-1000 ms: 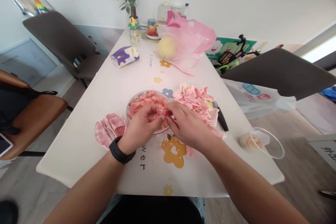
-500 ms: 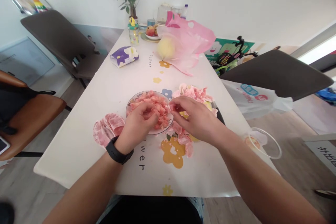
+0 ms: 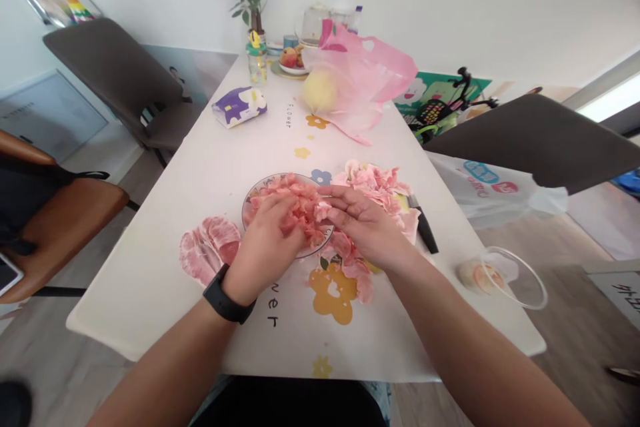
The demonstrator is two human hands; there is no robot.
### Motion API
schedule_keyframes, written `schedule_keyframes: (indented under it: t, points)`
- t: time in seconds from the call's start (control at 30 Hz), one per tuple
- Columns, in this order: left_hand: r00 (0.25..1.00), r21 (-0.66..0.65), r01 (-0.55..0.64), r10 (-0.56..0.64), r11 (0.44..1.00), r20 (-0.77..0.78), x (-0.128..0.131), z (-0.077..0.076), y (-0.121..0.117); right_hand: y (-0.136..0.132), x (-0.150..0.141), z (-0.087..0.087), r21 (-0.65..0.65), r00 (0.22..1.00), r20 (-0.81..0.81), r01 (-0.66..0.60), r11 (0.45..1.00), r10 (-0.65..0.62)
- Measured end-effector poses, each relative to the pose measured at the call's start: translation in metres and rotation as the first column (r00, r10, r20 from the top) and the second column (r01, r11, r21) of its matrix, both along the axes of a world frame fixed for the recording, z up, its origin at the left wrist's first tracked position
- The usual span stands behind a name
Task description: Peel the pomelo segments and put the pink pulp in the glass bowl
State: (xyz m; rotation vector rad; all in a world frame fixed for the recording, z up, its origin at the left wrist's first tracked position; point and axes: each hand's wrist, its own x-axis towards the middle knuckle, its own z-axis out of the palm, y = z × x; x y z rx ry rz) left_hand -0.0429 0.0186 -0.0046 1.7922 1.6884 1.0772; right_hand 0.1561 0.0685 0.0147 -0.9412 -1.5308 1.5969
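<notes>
Fingers (image 3: 283, 217) of the left hand (image 3: 265, 243), a black strap watch (image 3: 225, 300) on its wrist, sink slightly apart into the torn pink pomelo flesh (image 3: 303, 210); whether they grip it cannot be told. That flesh lies heaped in a round white plate with a patterned rim (image 3: 263, 188), on the white flower-printed surface (image 3: 140, 293). Just left of the plate lie peeled pink pomelo segments (image 3: 207, 247), beside the left hand. The right hand (image 3: 365, 227) comes in from the right, its fingers (image 3: 350, 203) held together, pinching a small lump of the flesh against the thumb at the plate's right side. Just right of it spreads a loose pile of pale pink pomelo membrane (image 3: 380, 187), scraps trailing toward a printed yellow flower. A black-handled knife (image 3: 424, 230) lies beside the pile, and a clear round plastic bowl (image 3: 515, 278) sits farther right, near the edge. Up the surface, a whole pale yellow pomelo (image 3: 319, 92) rests in a pink plastic bag (image 3: 370, 67).
</notes>
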Motion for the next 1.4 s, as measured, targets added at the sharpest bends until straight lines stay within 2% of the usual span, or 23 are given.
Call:
schedule_keyframes:
  t: [0.1, 0.2, 0.33, 0.43, 0.53, 0.6, 0.67, 0.7, 0.77, 0.83, 0.9, 1.0, 1.1, 1.27, 1.4]
  points:
    - [0.993, 0.062, -0.006, -0.001, 0.998, 0.116, -0.002, 0.001, 0.003, -0.002, -0.007, -0.001, 0.01, 0.999, 0.022, 0.03, 0.999, -0.03]
    - [0.987, 0.115, -0.001, -0.017, 0.993, 0.159, -0.004, 0.0, 0.006, -0.001, -0.015, -0.006, -0.023, 0.999, 0.017, 0.05, 0.999, -0.049]
    - [0.976, 0.128, -0.111, 0.084, 0.986, 0.199, -0.005, -0.002, 0.008, 0.0, -0.022, -0.008, -0.088, 0.999, -0.008, 0.053, 0.995, -0.054]
    - [0.948, 0.016, -0.134, 0.123, 0.991, 0.294, -0.004, 0.002, 0.007, -0.001, -0.025, -0.005, -0.09, 0.998, 0.003, 0.06, 0.994, -0.06]
    - [0.904, -0.147, -0.011, 0.073, 0.989, 0.422, -0.003, 0.006, 0.006, 0.0, -0.026, -0.004, -0.048, 0.998, 0.022, 0.058, 0.997, -0.057]
    - [0.859, -0.179, 0.086, 0.018, 0.98, 0.512, -0.002, 0.006, 0.006, 0.0, -0.027, -0.005, -0.001, 0.997, 0.05, 0.052, 0.999, -0.052]
    - [0.821, -0.156, 0.125, -0.014, 0.98, 0.571, 0.0, 0.005, 0.007, -0.001, -0.027, -0.006, 0.103, 0.989, 0.121, 0.072, 0.992, -0.085]
    - [0.81, -0.145, 0.128, -0.019, 0.981, 0.586, 0.001, 0.004, 0.008, -0.002, -0.027, -0.006, 0.186, 0.976, 0.178, 0.091, 0.978, -0.125]
    - [0.799, -0.139, 0.112, -0.006, 0.984, 0.601, 0.003, 0.001, 0.009, -0.004, -0.028, -0.006, 0.388, 0.928, 0.288, 0.112, 0.915, -0.236]
    - [0.806, -0.146, 0.064, 0.035, 0.987, 0.591, 0.003, -0.001, 0.009, -0.006, -0.029, -0.004, 0.54, 0.878, 0.341, 0.11, 0.834, -0.336]
    - [0.847, -0.151, -0.026, 0.102, 0.988, 0.522, 0.004, -0.001, 0.007, -0.007, -0.03, -0.001, 0.586, 0.851, 0.373, 0.093, 0.805, -0.369]
    - [0.929, -0.113, -0.131, 0.161, 0.985, 0.332, 0.004, 0.0, 0.003, -0.009, -0.033, 0.004, 0.545, 0.828, 0.441, 0.061, 0.837, -0.347]
    - [0.963, -0.041, -0.162, 0.166, 0.986, 0.213, 0.005, 0.003, 0.0, -0.009, -0.035, 0.01, 0.526, 0.831, 0.45, 0.05, 0.849, -0.328]
    - [0.965, -0.017, -0.16, 0.16, 0.987, 0.206, 0.005, 0.001, 0.0, -0.011, -0.033, 0.022, 0.522, 0.859, 0.444, -0.018, 0.853, -0.254]
    - [0.981, 0.132, -0.104, 0.08, 0.986, 0.179, 0.004, -0.004, 0.001, -0.012, -0.031, 0.028, 0.513, 0.835, 0.492, -0.051, 0.857, -0.246]
